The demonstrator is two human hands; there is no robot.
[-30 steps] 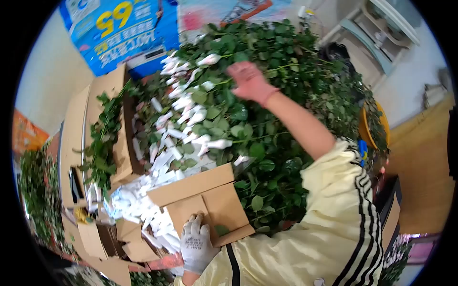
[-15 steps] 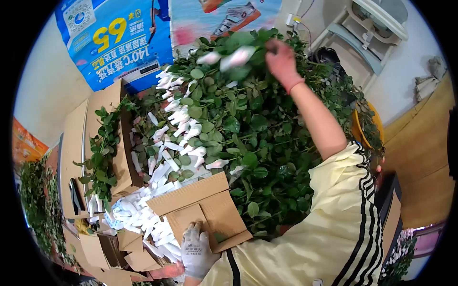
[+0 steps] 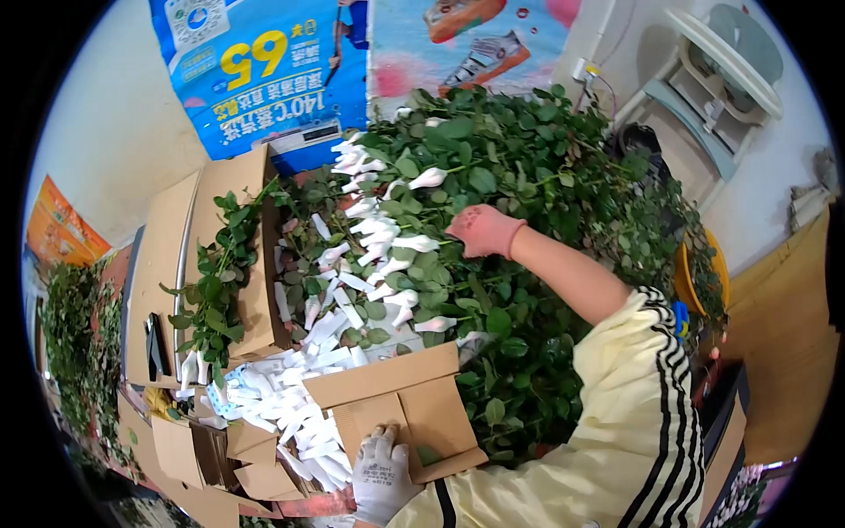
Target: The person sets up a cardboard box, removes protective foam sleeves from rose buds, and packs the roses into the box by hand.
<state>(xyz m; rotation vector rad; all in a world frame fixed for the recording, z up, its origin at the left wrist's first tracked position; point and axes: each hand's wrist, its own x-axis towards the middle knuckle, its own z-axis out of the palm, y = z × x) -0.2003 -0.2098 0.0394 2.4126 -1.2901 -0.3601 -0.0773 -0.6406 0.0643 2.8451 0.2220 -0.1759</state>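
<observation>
My right hand (image 3: 487, 232), in a pink glove, is closed among the green leaves. Its fingers are at the stem of a rose (image 3: 415, 244) whose bud wears a white sleeve; leaves and fingers hide the exact grip. My left hand (image 3: 385, 475), in a greyish-white glove, has its fingers bent over the near part of a folded cardboard piece (image 3: 422, 414). The thumb is hidden. A large heap of leafy rose stems (image 3: 528, 290) spreads around my right hand, most white-sleeved buds pointing left.
Loose white sleeves (image 3: 299, 414) lie in a pile left of the cardboard piece. Beyond them stands a cardboard box (image 3: 255, 308) with rose stems hanging over it. Further cardboard (image 3: 189, 453) is at lower left. A yellow bucket (image 3: 717, 273) and a high chair (image 3: 695, 123) are on the right.
My right hand has come down and left from the far side of the heap; the blurred roses beside it have settled. The view has shifted, while my left hand stays on the cardboard piece.
</observation>
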